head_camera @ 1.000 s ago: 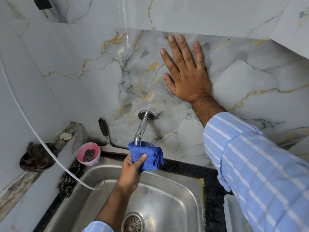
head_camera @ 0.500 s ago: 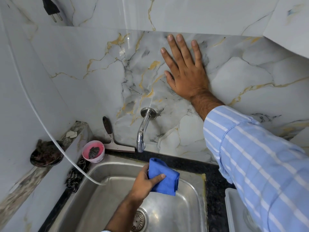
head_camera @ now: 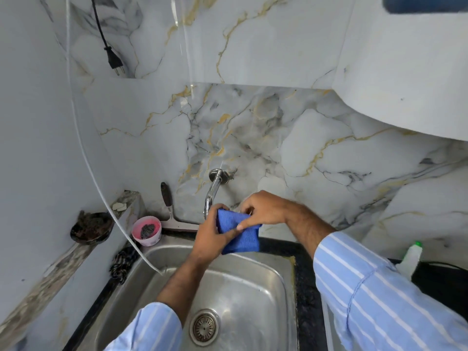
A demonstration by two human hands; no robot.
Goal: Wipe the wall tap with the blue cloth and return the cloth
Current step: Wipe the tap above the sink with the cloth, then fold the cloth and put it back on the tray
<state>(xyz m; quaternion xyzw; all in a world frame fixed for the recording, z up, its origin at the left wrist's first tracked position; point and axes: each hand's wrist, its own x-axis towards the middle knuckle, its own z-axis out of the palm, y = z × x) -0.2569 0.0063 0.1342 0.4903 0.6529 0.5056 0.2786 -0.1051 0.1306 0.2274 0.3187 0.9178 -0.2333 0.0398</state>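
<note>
Chrome catches the light on the wall tap (head_camera: 214,192), whose round flange sits flat against the marbled wall tile (head_camera: 291,138) while its spout runs down and slightly to the left, long axis close to vertical, outlet aimed into the steel sink (head_camera: 253,287). Just right of the outlet, both hands grip the blue cloth (head_camera: 239,230), a folded wad whose longer side runs from upper left to lower right, held above the sink's rear rim and the black counter edge (head_camera: 307,287). Underneath, the left hand (head_camera: 211,236) is closed around the cloth's left side, its thumb lying across the front of the fabric. Above it, the right hand (head_camera: 263,210) pinches the upper right edge with curled fingers, so neither hand is spread wide. Whether the cloth touches the spout tip cannot be told; they are at least just beside each other. Left of the tap, a squeegee (head_camera: 172,214) leans against the wall, and a pink cup (head_camera: 147,230) holding a dark scrubber stands on the corner of the counter. A white hose (head_camera: 101,188) curves down from above into the basin's left side. The basin lies open below the hands, drain strainer (head_camera: 204,326) uncovered, and a green-capped bottle (head_camera: 411,258) stands well apart at the right.
</note>
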